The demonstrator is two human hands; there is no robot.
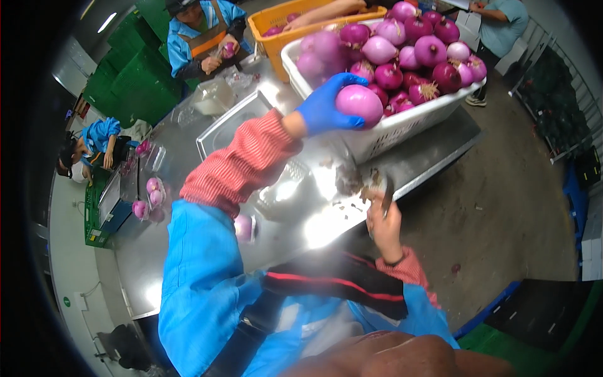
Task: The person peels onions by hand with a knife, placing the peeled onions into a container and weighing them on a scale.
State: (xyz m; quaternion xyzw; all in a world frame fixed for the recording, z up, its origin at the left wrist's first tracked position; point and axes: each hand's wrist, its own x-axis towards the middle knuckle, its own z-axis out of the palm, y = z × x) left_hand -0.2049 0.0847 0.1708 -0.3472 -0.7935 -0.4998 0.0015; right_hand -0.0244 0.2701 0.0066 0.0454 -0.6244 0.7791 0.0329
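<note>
My left hand (325, 106), in a blue glove, grips a large purple onion (360, 104) at the near rim of a white plastic crate (414, 115). Red onions (388, 76) fill that crate above its rim. Lower down, by the table's edge, my bare right hand (385, 226) is closed around a small knife (389, 193), its dark blade pointing up. Beside the blade, onion skin scraps (348, 181) lie on the steel table (278, 249). A clear plastic tray (285, 188) sits under my left forearm, and a packed onion (243, 228) is left of my body.
An orange crate (271, 42) stands behind the white one, with another person's arm reaching in. A co-worker (202, 37) holds an onion across the table; another works at the far left by a scale (113, 198). Packed onions (154, 191) lie on the left.
</note>
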